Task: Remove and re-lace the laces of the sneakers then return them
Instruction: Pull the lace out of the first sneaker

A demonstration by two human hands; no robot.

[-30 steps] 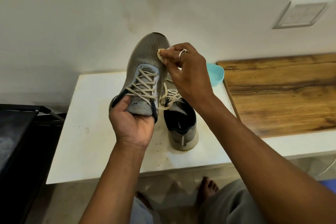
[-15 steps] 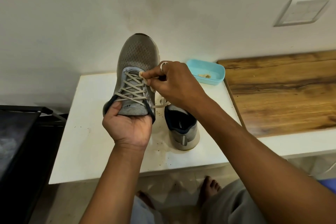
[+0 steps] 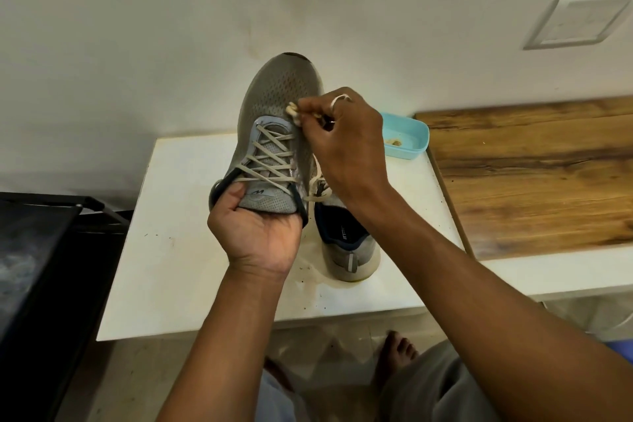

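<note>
Though cut off by the left edge, black rack (image 3: pixel 51 250): matte dark frame, thin tube rail on top.
White table (image 3: pixel 164 250): flat, smooth, square-edged slab; dark specks and scuffs near the middle.
Left hand (image 3: pixel 255 233): palm up, clamped round the heel end of the held sneaker; thumb on the left collar edge, fingers wrapped under.
Held sneaker (image 3: pixel 281 89): lifted off the table, toe up toward the wall. Grey perforated mesh upper, pale blue eyelet panel, dark navy collar trim, rounded toe.
Lace (image 3: pixel 270 161): flat, cream, criss-crossed down the eyelets; free run drops off the right side toward the other shoe.
Right hand (image 3: pixel 346 147): back up, fingers curled, thumb and fingertips pinching a bunched cream bit of lace just above the top eyelets. Ring (image 3: pixel 340 100) on one finger.
Second sneaker (image 3: pixel 349 250): standing on the table, heel toward the camera. Same grey mesh, navy lining, pale strip on the heel; front hidden behind the right wrist.
Blue tray (image 3: pixel 423 137): shallow pale-blue plastic, rounded corners, at the table's back right; holds a small brownish scrap.
Wooden top (image 3: pixel 531 175): brown, strong grain, flat, right of the table.
Switch plate (image 3: pixel 579 22): white, rectangular, on the wall.
</note>
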